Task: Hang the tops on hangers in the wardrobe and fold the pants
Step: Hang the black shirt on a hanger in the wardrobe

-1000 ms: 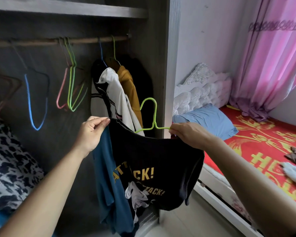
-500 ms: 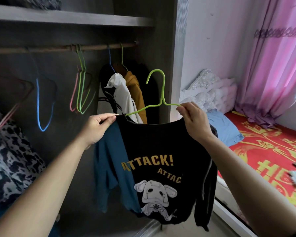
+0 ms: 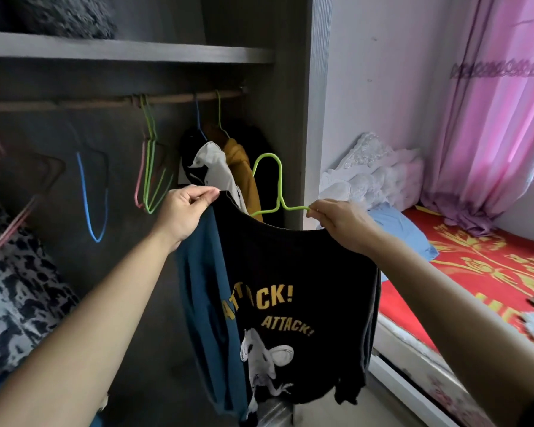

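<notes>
A black top with blue sleeves (image 3: pixel 290 272), printed "ATTACK!", hangs between my hands in front of the open wardrobe. My left hand (image 3: pixel 185 211) pinches its left shoulder. My right hand (image 3: pixel 336 223) grips the right shoulder together with the right arm of a green wire hanger (image 3: pixel 275 183). The hanger's hook points up and left, well below the wooden rail (image 3: pixel 173 98). Its left arm slips inside the neckline.
Empty green, pink and blue hangers (image 3: pixel 150 167) hang on the rail. White, mustard and dark tops (image 3: pixel 228 167) hang at its right end. A patterned garment (image 3: pixel 16 288) hangs at left. A bed with a red cover (image 3: pixel 481 272), a blue pillow and small clothes stands at right.
Both hands raised the top and hanger towards the rail, then eased a little lower. The top now hangs flatter, print facing me.
</notes>
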Action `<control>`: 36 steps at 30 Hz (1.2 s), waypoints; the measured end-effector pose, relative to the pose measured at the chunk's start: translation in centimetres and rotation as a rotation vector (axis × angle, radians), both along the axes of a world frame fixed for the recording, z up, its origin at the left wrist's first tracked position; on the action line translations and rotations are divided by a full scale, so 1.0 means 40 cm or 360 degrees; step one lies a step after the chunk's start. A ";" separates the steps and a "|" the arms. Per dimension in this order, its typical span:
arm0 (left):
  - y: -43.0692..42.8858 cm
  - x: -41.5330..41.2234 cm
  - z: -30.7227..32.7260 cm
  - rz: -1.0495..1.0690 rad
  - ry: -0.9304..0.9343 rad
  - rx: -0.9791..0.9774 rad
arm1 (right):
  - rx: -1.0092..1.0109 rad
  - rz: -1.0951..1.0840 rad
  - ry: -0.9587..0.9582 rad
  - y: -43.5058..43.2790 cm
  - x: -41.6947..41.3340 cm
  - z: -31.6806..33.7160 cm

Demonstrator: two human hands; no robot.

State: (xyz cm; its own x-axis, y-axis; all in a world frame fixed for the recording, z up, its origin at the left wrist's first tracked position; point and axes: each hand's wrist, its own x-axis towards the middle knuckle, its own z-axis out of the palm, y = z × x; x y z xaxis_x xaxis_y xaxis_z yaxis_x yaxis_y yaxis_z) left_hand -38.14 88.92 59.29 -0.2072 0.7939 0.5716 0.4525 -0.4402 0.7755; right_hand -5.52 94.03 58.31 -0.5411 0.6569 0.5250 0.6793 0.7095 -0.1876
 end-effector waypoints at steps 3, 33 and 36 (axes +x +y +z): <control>-0.004 0.011 0.020 -0.0020 0.0021 0.0082 | 0.0060 0.0007 0.0298 -0.008 -0.017 0.007; 0.033 -0.134 -0.065 0.0300 0.0603 -0.0145 | 0.0340 -0.0242 0.0408 -0.032 -0.173 0.051; 0.041 -0.166 -0.055 0.0365 0.0797 -0.0124 | 0.0307 -0.0263 0.0386 -0.043 -0.223 0.076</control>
State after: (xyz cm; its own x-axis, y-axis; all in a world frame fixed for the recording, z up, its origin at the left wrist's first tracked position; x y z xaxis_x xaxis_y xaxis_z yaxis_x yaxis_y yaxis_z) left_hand -44.77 90.55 57.09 -0.0976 0.8043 0.5862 0.8515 -0.2374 0.4675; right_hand -14.44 92.29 61.35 -0.2800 0.6014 0.7483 0.7399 0.6319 -0.2309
